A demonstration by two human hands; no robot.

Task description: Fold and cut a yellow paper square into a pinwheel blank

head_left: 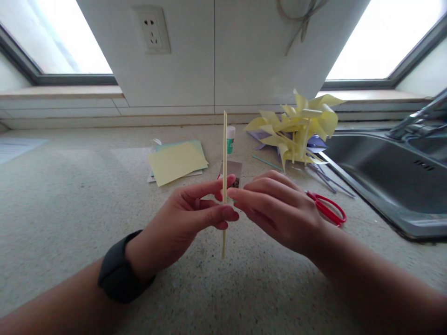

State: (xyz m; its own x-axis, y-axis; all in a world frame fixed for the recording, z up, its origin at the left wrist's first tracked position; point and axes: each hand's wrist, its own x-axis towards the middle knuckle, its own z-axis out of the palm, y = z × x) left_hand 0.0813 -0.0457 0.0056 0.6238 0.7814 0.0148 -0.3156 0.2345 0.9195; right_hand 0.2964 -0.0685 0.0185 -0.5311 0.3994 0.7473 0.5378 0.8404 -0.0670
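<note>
My left hand (pixel 192 211) holds a narrow pale yellow piece of paper (pixel 225 153) upright between thumb and fingers. The paper shows almost edge-on, with what look like folded layers at its top; its lower end sticks out below the thumb. My right hand (pixel 279 202) is beside it with fingers stretched out, their tips at or very near the paper's right side. Whether they touch it I cannot tell. Behind the fingers, a small clear bag (pixel 235 170) with dark bits lies partly hidden. Red-handled scissors (pixel 328 209) lie by my right hand, their blades hidden.
Yellow and light green paper sheets (pixel 178 160) lie stacked at the back left. A glue stick (pixel 230 139) stands behind the paper. Yellow paper pinwheels (pixel 296 125) are piled at the back right, with purple strips (pixel 324 177) beside them. A steel sink (pixel 384 186) borders the counter's right.
</note>
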